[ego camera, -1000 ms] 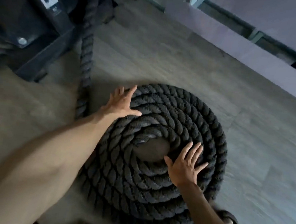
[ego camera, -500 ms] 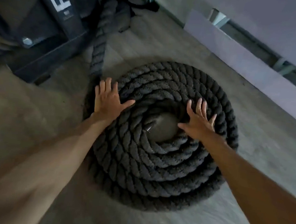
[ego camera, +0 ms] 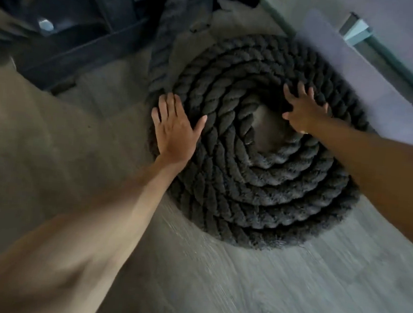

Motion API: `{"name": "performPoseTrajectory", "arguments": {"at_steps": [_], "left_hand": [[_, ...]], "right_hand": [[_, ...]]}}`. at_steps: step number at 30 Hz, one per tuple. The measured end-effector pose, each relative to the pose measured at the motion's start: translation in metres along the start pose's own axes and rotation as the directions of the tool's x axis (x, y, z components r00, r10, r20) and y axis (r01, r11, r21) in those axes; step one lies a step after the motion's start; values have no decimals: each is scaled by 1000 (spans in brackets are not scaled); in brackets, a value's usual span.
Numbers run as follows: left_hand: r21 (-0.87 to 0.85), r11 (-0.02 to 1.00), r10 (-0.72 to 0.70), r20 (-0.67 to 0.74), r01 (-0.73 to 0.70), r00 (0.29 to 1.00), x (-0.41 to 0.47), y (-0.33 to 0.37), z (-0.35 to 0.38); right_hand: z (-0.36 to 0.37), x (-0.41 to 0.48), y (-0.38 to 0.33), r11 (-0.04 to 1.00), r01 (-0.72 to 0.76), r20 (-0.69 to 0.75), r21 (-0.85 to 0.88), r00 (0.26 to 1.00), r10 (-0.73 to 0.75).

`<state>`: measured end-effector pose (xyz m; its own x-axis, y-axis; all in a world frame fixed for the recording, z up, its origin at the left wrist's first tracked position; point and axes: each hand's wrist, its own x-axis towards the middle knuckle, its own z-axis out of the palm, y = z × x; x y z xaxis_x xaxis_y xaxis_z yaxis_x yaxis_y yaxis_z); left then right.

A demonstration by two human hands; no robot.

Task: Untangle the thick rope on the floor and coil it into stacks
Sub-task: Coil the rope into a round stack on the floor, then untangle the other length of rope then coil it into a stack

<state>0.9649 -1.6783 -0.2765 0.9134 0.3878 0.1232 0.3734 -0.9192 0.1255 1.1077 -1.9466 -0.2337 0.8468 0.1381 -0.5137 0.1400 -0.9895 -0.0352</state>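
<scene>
A thick black twisted rope (ego camera: 248, 185) lies in a flat round coil on the wooden floor, with a small bare patch of floor at its centre. A straight length of the rope (ego camera: 166, 39) runs from the coil's left edge away toward the black equipment at the top. My left hand (ego camera: 175, 130) lies flat, fingers straight, on the coil's left rim. My right hand (ego camera: 303, 110) rests with spread fingers on the upper right turns, beside the centre hole.
A black metal rack base (ego camera: 85, 38) with a bolt stands at the top left. A pale wall skirting (ego camera: 354, 77) runs diagonally close behind the coil at the top right. Grey wood floor (ego camera: 263, 288) stretches in front.
The view has shifted, so the coil sits higher and further right in the frame. My right hand has moved from the coil's lower right to its upper right. My left hand stays on the left rim.
</scene>
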Motion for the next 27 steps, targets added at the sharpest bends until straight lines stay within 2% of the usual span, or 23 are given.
{"name": "performPoseTrajectory", "arguments": {"at_steps": [4,8,10,12,14,16,18,20,22,25,27], "left_hand": [[-4,1000,7,12,-7,1000,2,-2,-3],[-90,994,64,41,-61,997,-8,-9,-6],[-205,972,135,76,-117,988,-26,-29,-13],[-288,946,209,188,-149,960,-57,-64,-35],[-321,944,198,353,-80,914,-84,-111,-79],[-268,960,65,502,84,863,-98,-165,-143],[-199,958,-39,629,209,777,-108,-217,-224],[-182,934,-118,657,308,745,-118,-265,-315],[-191,878,-224,648,440,728,-127,-312,-397],[-155,789,-352,678,594,645,-146,-373,-492],[-144,748,-384,701,647,600,-162,-416,-535]], "right_hand": [[0,-2,-5,999,-31,-13,-21,999,30],[32,-18,-35,974,-225,-137,-9,966,222],[49,-45,-65,952,-303,-50,-38,952,301],[56,-88,-99,950,-295,95,-99,948,304],[52,-144,-139,970,-210,155,-125,961,228],[31,-206,-200,990,-9,241,-140,970,43],[-7,-270,-273,977,181,346,-111,929,-132],[-57,-332,-352,939,344,414,-26,858,-303],[-112,-392,-431,860,502,435,89,757,-487],[-172,-464,-528,780,605,464,159,651,-600],[-198,-501,-582,751,645,467,141,626,-625]]}}
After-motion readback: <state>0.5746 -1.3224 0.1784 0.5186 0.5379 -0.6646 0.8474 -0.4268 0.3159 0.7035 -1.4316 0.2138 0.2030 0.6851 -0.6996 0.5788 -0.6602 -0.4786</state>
